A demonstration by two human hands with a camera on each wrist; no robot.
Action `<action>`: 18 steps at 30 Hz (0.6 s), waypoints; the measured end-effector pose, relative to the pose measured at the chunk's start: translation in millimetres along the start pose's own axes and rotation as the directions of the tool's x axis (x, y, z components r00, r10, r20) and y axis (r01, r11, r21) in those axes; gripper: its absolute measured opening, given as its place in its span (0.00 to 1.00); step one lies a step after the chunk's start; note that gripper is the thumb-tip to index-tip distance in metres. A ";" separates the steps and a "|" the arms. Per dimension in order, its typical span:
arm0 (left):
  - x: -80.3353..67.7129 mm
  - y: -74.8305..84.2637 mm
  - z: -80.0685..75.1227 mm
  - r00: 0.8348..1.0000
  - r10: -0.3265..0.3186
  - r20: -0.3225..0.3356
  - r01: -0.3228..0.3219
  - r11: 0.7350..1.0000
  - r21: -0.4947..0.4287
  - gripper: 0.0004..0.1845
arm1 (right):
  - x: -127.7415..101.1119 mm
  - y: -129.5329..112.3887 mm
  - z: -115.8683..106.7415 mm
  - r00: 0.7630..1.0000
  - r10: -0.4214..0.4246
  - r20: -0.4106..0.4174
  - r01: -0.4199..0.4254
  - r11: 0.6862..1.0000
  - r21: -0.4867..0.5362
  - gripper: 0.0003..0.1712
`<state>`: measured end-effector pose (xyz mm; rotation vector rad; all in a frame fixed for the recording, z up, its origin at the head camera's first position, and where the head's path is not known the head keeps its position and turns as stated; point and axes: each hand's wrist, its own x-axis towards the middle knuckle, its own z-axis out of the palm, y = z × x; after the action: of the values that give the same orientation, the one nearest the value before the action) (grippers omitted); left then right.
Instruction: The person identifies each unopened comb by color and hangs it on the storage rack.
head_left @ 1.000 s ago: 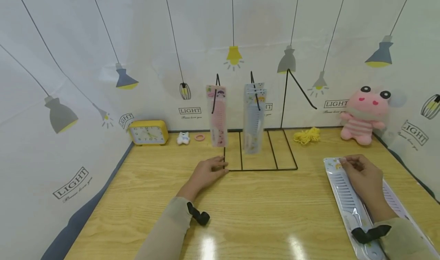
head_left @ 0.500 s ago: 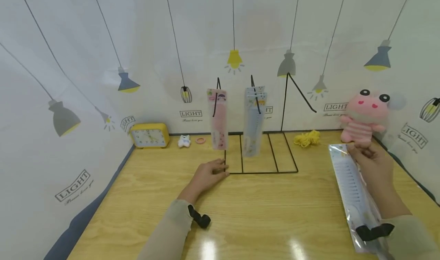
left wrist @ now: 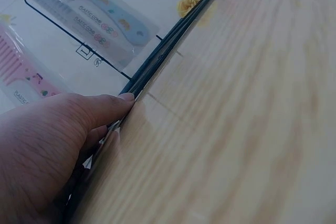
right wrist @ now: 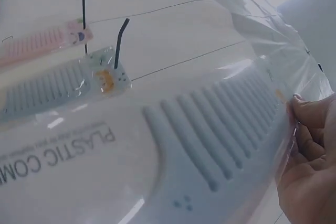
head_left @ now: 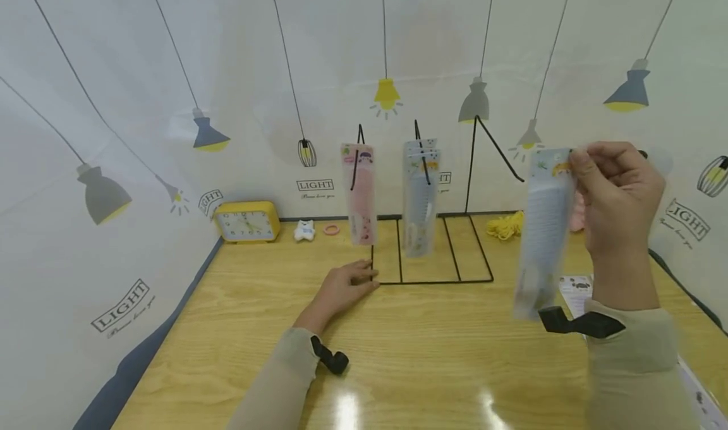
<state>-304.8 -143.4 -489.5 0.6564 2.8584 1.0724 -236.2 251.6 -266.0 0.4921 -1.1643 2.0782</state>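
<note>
My right hand pinches the top corner of a blue comb in a clear plastic package, which hangs down right of the black wire display rack. In the right wrist view this comb fills the middle, with thumb and fingers at its header end. At the rack's front left corner, my left hand holds the wire; in the left wrist view its thumb presses on it. A packaged pink comb hangs on the left hook, packaged blue combs on the middle one. The right hook is bare.
Another packaged comb lies on the table, partly behind the right arm. Along the back stand a yellow clock, a small white bear figure, a pink ring and yellow string. A pink plush toy is mostly hidden.
My right hand has lifted the packaged blue comb from the table, up and slightly left, uncovering part of another packaged comb. The left hand has stayed at the rack corner.
</note>
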 end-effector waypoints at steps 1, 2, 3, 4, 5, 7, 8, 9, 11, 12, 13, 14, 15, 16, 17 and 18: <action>0.1 0.2 -0.1 1.000 0.001 0.001 -0.001 1.000 -0.002 0.21 | -1.1 1.5 4.7 1.000 0.008 0.003 -0.008 1.000 0.012 0.14; 0.2 0.3 -0.3 1.000 0.000 0.002 0.000 1.000 -0.002 0.21 | -2.8 3.6 9.2 1.000 0.020 0.007 -0.020 1.000 0.015 0.14; 0.2 0.6 -0.4 1.000 -0.001 0.003 0.001 1.000 0.001 0.21 | -5.1 6.1 13.6 0.999 0.030 0.016 -0.030 1.000 -0.008 0.14; 0.0 0.6 -1.2 1.000 -0.004 0.003 0.004 1.000 0.004 0.21 | -7.6 10.0 18.2 0.998 0.044 0.035 -0.044 0.999 -0.021 0.13; -0.3 0.6 -1.9 1.000 -0.006 0.003 0.006 1.000 0.004 0.21 | -10.5 14.4 23.1 0.996 0.061 0.058 -0.058 0.997 -0.042 0.13; -1.1 0.5 -3.1 1.000 -0.006 0.001 0.006 1.000 0.012 0.21 | -16.5 24.1 32.5 0.990 0.091 0.112 -0.079 0.991 -0.107 0.11; -1.4 0.5 -3.6 1.000 -0.006 0.001 0.006 1.000 0.016 0.21 | -19.3 29.2 37.0 0.984 0.109 0.140 -0.087 0.985 -0.149 0.10; -1.6 0.4 -3.8 1.000 -0.004 -0.001 0.004 1.000 0.019 0.21 | -21.6 34.2 41.4 0.977 0.127 0.171 -0.095 0.978 -0.185 0.10; -2.1 0.1 -3.9 1.000 -0.001 -0.002 0.001 1.000 0.012 0.21 | -25.7 43.5 49.9 0.959 0.169 0.226 -0.109 0.961 -0.255 0.09; -2.1 -0.1 -3.6 1.000 -0.001 -0.002 0.001 1.000 0.009 0.21 | -27.5 47.7 53.2 0.949 0.188 0.252 -0.112 0.950 -0.290 0.09; -2.0 -0.4 -3.2 1.000 -0.003 0.001 0.003 1.000 0.008 0.21 | -29.0 51.4 56.0 0.938 0.209 0.276 -0.114 0.940 -0.322 0.09; -1.5 -1.1 -2.5 1.000 -0.002 0.005 0.002 1.000 0.005 0.21 | -30.3 54.7 58.4 0.926 0.228 0.301 -0.118 0.932 -0.343 0.09; -1.0 -1.9 -1.8 1.000 0.001 0.007 -0.001 1.000 0.005 0.22 | -31.3 57.6 60.4 0.916 0.240 0.323 -0.112 0.923 -0.368 0.10; -0.5 -2.2 -1.5 1.000 0.001 0.011 -0.002 1.000 0.006 0.22 | -32.1 60.1 61.9 0.908 0.244 0.340 -0.099 0.914 -0.393 0.10; 0.2 -2.5 -1.5 1.000 0.002 0.013 -0.002 1.000 0.008 0.22 | -32.7 62.0 63.0 0.902 0.247 0.354 -0.089 0.909 -0.406 0.09; 1.1 -2.5 -2.2 1.000 0.003 0.011 -0.003 1.000 0.008 0.22 | -33.0 63.5 63.9 0.898 0.244 0.365 -0.076 0.906 -0.417 0.10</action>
<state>-307.1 -146.0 -489.3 0.6645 2.8552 1.0549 -260.3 161.9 -290.0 0.6718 -1.8841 1.8467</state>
